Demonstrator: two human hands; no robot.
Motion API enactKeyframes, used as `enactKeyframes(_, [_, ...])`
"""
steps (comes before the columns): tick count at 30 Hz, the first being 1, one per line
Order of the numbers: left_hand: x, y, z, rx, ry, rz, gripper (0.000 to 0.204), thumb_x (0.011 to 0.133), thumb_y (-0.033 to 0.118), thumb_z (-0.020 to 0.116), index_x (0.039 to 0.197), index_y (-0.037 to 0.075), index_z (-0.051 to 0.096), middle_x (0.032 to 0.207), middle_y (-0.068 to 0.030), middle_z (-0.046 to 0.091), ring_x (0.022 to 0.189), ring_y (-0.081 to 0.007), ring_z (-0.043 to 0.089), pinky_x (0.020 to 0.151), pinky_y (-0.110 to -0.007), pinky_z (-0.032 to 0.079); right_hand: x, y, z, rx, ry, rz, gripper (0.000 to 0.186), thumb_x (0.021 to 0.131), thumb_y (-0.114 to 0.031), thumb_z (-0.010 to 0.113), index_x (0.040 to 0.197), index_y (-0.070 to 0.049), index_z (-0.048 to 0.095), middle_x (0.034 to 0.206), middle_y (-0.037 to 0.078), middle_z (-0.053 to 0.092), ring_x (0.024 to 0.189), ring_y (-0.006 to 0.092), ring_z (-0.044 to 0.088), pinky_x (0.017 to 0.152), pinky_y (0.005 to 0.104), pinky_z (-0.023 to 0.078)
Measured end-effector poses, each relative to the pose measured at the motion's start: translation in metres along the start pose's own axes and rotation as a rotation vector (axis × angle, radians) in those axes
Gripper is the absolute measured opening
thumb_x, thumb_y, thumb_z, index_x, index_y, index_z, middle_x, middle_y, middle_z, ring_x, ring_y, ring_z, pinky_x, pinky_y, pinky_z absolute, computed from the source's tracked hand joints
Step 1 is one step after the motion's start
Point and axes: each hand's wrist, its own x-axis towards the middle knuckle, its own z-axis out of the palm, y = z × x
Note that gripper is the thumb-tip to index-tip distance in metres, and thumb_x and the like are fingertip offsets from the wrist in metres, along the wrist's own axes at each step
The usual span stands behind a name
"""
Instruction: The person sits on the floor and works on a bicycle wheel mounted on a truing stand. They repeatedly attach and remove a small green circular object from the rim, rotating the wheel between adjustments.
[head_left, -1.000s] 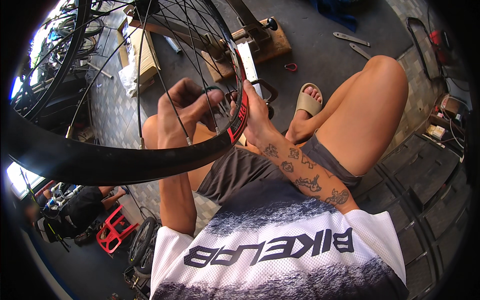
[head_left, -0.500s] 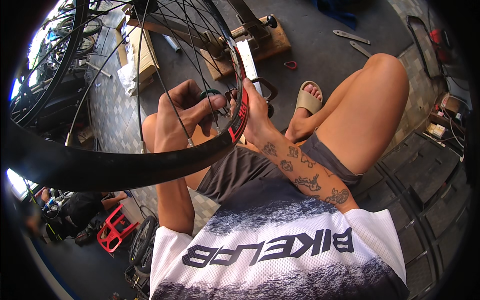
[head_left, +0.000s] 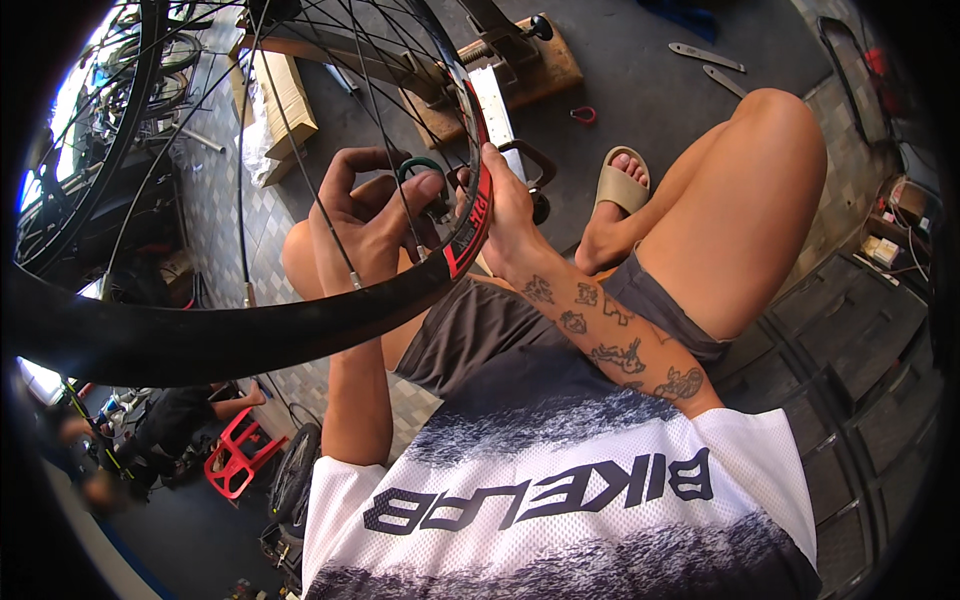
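Observation:
A bicycle wheel with a black rim (head_left: pixel 215 340), a red decal and dark spokes sits in a metal truing stand (head_left: pixel 505 50) on a wooden base. My left hand (head_left: pixel 365 225) reaches between the spokes, its thumb and bent fingers closed on a green spoke wrench (head_left: pixel 418 164) near the rim's inner side. The wrench's fit on a nipple is hidden by the thumb. My right hand (head_left: pixel 510 212) wraps the outer side of the rim by the red decal, thumb along its edge and the other fingers partly hidden behind it.
On the dark floor lie a red spoke wrench (head_left: pixel 583 115) and two flat metal tools (head_left: pixel 707 57). An open cardboard box (head_left: pixel 285 105) stands beyond the wheel. Black drawers (head_left: pixel 800 370) line the right; a red stool (head_left: pixel 240 455) and another person (head_left: pixel 175 430) are at lower left.
My left hand's index finger has lifted and arched, and more of the green spoke wrench shows. The rim and spokes appear slightly further left; my right hand stays on the rim.

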Motion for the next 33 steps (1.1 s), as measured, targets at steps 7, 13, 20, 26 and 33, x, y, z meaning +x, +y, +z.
enactKeyframes(7, [-0.004, -0.011, 0.005, -0.177, 0.026, 0.138, 0.035, 0.092, 0.003, 0.083, 0.118, -0.001, 0.060, 0.090, -0.0137, 0.078, 0.070, -0.0114, 0.070, 0.056, -0.023, 0.051, -0.005, -0.004, 0.005, 0.040, 0.019, 0.053, 0.049, 0.112, -0.053, 0.044, 0.099, -0.007, 0.055, 0.064, 0.000, 0.047, 0.041, 0.0117, 0.041, 0.038, 0.0289, 0.034])
enactKeyframes(13, [-0.006, -0.015, 0.002, -0.017, -0.040, 0.172, 0.036, 0.093, 0.003, 0.081, 0.126, 0.003, 0.064, 0.081, -0.0006, 0.069, 0.067, -0.0040, 0.061, 0.055, -0.020, 0.045, -0.007, -0.004, 0.007, 0.055, 0.025, 0.038, 0.049, 0.112, -0.053, 0.044, 0.099, -0.007, 0.055, 0.065, 0.000, 0.048, 0.042, 0.0124, 0.042, 0.038, 0.0288, 0.034])
enactKeyframes(20, [-0.014, -0.030, 0.016, -0.116, -0.004, 0.215, 0.035, 0.093, 0.002, 0.081, 0.123, 0.000, 0.065, 0.079, 0.0007, 0.065, 0.068, -0.0036, 0.060, 0.060, -0.021, 0.047, 0.001, 0.001, 0.006, 0.152, 0.094, 0.045, 0.043, 0.111, -0.046, 0.052, 0.102, -0.005, 0.059, 0.076, 0.003, 0.058, 0.055, 0.0131, 0.054, 0.051, 0.0285, 0.046])
enactKeyframes(26, [-0.010, -0.019, 0.018, -0.042, 0.049, 0.232, 0.042, 0.090, 0.005, 0.084, 0.125, -0.002, 0.061, 0.087, -0.0026, 0.068, 0.076, -0.0073, 0.065, 0.063, -0.023, 0.051, 0.002, -0.002, 0.004, 0.119, 0.046, 0.038, 0.045, 0.110, -0.047, 0.054, 0.102, -0.003, 0.061, 0.080, 0.004, 0.062, 0.060, 0.0119, 0.058, 0.056, 0.0275, 0.051])
enactKeyframes(33, [-0.013, -0.004, 0.027, 0.224, 0.135, 0.119, 0.044, 0.092, 0.005, 0.074, 0.128, 0.000, 0.050, 0.089, -0.0070, 0.070, 0.074, -0.0055, 0.061, 0.061, -0.021, 0.048, 0.006, -0.001, -0.002, 0.106, 0.018, 0.099, 0.048, 0.110, -0.051, 0.051, 0.097, -0.006, 0.060, 0.076, 0.001, 0.056, 0.062, 0.0107, 0.056, 0.059, 0.0261, 0.050])
